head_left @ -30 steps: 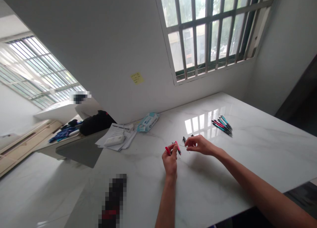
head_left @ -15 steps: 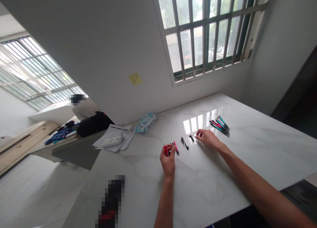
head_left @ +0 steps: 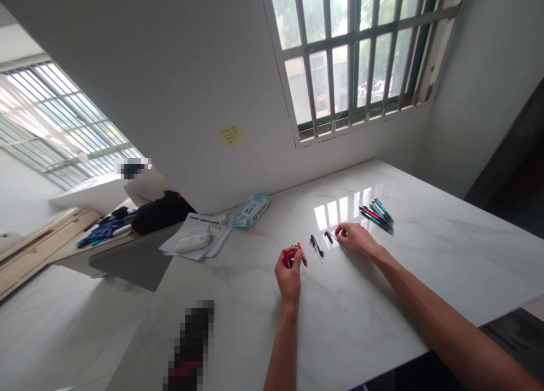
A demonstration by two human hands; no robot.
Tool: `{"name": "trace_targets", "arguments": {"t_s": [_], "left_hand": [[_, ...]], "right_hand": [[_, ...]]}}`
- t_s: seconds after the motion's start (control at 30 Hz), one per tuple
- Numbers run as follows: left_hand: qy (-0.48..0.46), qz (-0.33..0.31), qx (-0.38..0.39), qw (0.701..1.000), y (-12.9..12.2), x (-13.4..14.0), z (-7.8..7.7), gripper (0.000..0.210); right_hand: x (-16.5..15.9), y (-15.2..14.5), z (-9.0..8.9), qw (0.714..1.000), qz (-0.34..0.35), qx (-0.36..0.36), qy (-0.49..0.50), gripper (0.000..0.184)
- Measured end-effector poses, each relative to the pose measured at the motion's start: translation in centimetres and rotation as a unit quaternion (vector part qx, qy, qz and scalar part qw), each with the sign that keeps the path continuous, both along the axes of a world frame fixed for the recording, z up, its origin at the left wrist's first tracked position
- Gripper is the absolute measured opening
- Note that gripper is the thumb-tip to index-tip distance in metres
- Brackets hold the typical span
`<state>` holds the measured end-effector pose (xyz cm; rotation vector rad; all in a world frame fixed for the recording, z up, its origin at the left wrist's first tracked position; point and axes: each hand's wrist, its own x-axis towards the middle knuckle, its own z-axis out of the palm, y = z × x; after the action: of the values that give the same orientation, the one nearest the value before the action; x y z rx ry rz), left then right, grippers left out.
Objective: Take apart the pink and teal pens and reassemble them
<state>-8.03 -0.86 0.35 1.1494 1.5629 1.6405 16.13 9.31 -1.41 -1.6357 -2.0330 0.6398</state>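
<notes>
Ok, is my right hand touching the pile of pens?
Apart: the head view shows bare tabletop between your right hand and the pile of pens.

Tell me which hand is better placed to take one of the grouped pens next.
Right, probably: the right hand is nearer the grouped pens, while the left hand holds a red pen part.

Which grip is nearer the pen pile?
Right. The right grip is just left of the pen pile, slightly lower in view; the left grip is much farther left.
</notes>
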Motion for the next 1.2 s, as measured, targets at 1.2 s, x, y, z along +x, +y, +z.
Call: {"name": "trace_targets", "arguments": {"t_s": [1.2], "left_hand": [[0.524, -0.065, -0.198, 0.826, 7.5, 6.8, 4.5, 0.019]], "right_hand": [[-1.1, -0.2, 0.4, 1.0, 0.013, 0.011, 0.025, 0.02]]}}
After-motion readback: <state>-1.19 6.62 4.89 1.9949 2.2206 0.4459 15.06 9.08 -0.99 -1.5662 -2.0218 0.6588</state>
